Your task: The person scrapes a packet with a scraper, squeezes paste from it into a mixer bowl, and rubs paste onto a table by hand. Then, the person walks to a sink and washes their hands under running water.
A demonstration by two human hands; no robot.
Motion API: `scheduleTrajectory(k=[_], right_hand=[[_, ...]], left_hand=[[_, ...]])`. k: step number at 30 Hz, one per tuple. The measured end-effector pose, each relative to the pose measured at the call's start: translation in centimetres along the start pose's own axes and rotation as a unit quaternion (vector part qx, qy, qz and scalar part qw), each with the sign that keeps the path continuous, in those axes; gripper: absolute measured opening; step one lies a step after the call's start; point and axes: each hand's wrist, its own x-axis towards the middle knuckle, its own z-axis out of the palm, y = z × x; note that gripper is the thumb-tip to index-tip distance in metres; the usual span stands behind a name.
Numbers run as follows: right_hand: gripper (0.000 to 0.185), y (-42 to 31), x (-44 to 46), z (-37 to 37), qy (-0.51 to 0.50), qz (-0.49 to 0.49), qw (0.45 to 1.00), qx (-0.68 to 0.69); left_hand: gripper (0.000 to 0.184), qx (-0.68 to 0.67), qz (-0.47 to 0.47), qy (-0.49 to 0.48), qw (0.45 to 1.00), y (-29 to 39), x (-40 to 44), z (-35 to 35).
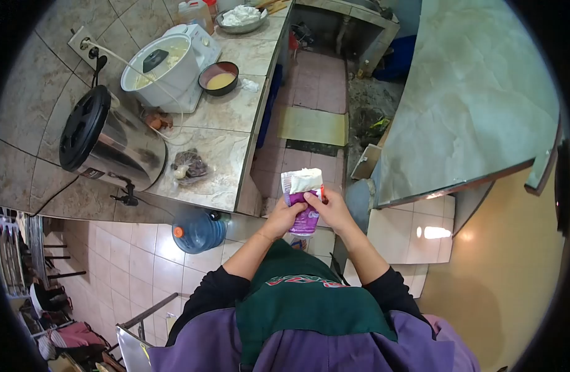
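In front of my apron I hold a purple packet (305, 222), its top open and a pale, creamy block (307, 180) showing above the wrapper. My left hand (283, 214) is closed on the packet's left side. On the right side my right hand (332, 209) grips it too, thumb across the front. Whether the pale block is butter, margarine or cheese I cannot tell.
Left, a tiled counter (226, 149) carries a mixer with a white bowl (164, 90), a dark bowl of yellowish liquid (220, 79), a steel urn (125, 144) and a bagged dark item (189, 167). A water jug (200, 234) lies below; a marble-look surface (477, 93) is right.
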Motion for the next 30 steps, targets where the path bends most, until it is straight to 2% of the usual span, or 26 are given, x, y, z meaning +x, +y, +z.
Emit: scheduleTrajectory(k=[4, 6, 8, 12, 14, 18, 20, 21, 23, 24, 27, 30], right_hand=[[0.026, -0.7, 2.0, -1.6, -0.058, 0.058, 0.996, 0.028], [0.024, -0.1, 2.8, -1.7, -0.04, 0.059, 0.99, 0.126], [0.024, -0.4, 3.7, -2.4, -0.047, 0.068, 0.986, 0.146], [0.025, -1.9, 6.6, -3.9, -0.059, 0.061, 0.98, 0.177], [0.025, -2.7, 8.8, -4.5, -0.05, 0.047, 0.981, 0.181], [0.022, -4.8, 14.4, -5.2, -0.052, 0.027, 0.982, 0.178], [0.022, -6.7, 18.5, -4.7, -0.067, 0.009, 0.984, 0.165], [0.022, -7.7, 20.9, -4.2, -0.078, 0.008, 0.984, 0.16], [0.023, -9.7, 25.7, -2.8, -0.098, 0.004, 0.976, 0.193], [0.024, -10.6, 28.2, -2.0, -0.113, 0.015, 0.978, 0.174], [0.024, -13.3, 35.3, 1.0, -0.169, 0.015, 0.981, 0.097], [0.022, -17.8, 40.6, 4.3, -0.23, 0.027, 0.969, 0.089]], left_hand=[[0.046, 0.061, -0.018, 0.017, 0.998, 1.4, 2.1, 0.3], [0.051, 0.084, -0.015, 0.027, 0.996, 1.8, 3.1, 0.4], [0.064, 0.127, -0.018, -0.004, 0.992, 2.7, 4.2, 0.6], [0.069, 0.198, 0.018, -0.017, 0.98, 4.1, 7.3, 1.2], [0.071, 0.238, 0.075, -0.03, 0.968, 6.2, 9.2, 1.9], [0.071, 0.234, 0.081, 0.001, 0.969, 8.9, 13.9, 1.9], [0.069, 0.222, 0.145, 0.098, 0.959, 9.9, 16.6, 1.2], [0.069, 0.219, 0.151, 0.108, 0.958, 10.9, 18.1, 0.6], [0.066, 0.193, 0.159, 0.192, 0.949, 13.4, 20.7, -0.8], [0.063, 0.179, 0.191, 0.205, 0.943, 15.0, 22.0, -1.6], [0.062, 0.14, 0.209, 0.267, 0.93, 18.2, 24.9, -5.2], [0.061, 0.137, 0.212, 0.322, 0.912, 23.6, 26.5, -7.0]])
